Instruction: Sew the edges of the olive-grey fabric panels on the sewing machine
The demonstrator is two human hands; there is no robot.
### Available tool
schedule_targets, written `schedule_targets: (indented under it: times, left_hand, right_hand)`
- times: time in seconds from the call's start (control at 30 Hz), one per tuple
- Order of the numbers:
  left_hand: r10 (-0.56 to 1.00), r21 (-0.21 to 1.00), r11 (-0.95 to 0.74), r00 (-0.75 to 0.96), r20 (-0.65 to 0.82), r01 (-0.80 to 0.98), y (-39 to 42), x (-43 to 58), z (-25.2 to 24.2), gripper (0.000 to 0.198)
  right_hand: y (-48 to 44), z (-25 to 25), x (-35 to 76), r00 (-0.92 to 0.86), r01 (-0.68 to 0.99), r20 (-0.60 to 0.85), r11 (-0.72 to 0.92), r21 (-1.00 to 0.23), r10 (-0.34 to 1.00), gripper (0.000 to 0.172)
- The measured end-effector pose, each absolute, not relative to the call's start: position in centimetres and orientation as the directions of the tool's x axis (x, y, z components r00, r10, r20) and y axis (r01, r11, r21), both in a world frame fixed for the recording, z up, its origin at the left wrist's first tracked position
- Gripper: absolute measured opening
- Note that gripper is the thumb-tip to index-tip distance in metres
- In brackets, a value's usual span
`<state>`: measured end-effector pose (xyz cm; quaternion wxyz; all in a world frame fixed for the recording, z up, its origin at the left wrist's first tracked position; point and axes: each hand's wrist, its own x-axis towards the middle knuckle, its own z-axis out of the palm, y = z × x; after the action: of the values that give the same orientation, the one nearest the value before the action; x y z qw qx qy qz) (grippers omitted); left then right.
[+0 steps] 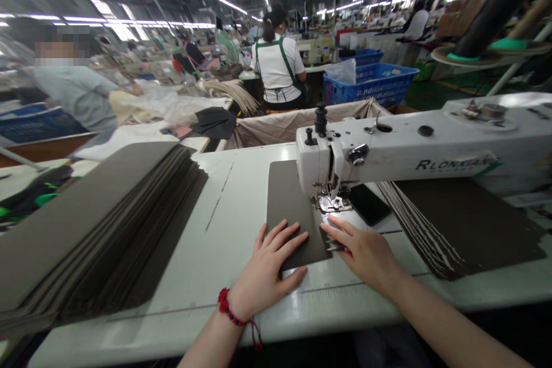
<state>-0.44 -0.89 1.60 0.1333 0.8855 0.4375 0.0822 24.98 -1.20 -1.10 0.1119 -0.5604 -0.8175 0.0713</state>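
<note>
My left hand (pixel 273 267) lies flat with spread fingers on a grey-brown fabric panel (pixel 284 195). The panel rests on the white sewing table, its right edge beside the needle area of a white sewing machine (pixel 371 152). My right hand (pixel 366 253) touches the panel's right edge with its fingertips, just in front of the presser foot (pixel 332 204). Pointed metal blades, apparently of thread snips (pixel 336 246), stick out from under its curled fingers; their handle is hidden in the palm.
A thick stack of similar panels (pixel 99 224) lies at left. Another stack (pixel 470 224) sits right, under the machine arm. A dark phone (pixel 370 204) lies by the needle area. Behind are a cloth-lined bin (pixel 276 126), blue baskets (pixel 373 81) and a seated co-worker (pixel 278 63).
</note>
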Motion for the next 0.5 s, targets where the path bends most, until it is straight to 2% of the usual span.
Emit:
schedule_targets:
  times: [0.5]
  left_hand:
    - [0.805,0.263,-0.571,0.594,-0.009,0.778,0.1,0.0,1.3,0.06]
  right_hand:
    - [-1.2,-1.2,25.1,-0.348,0.891,0.125,0.369,-0.266,0.929,0.064]
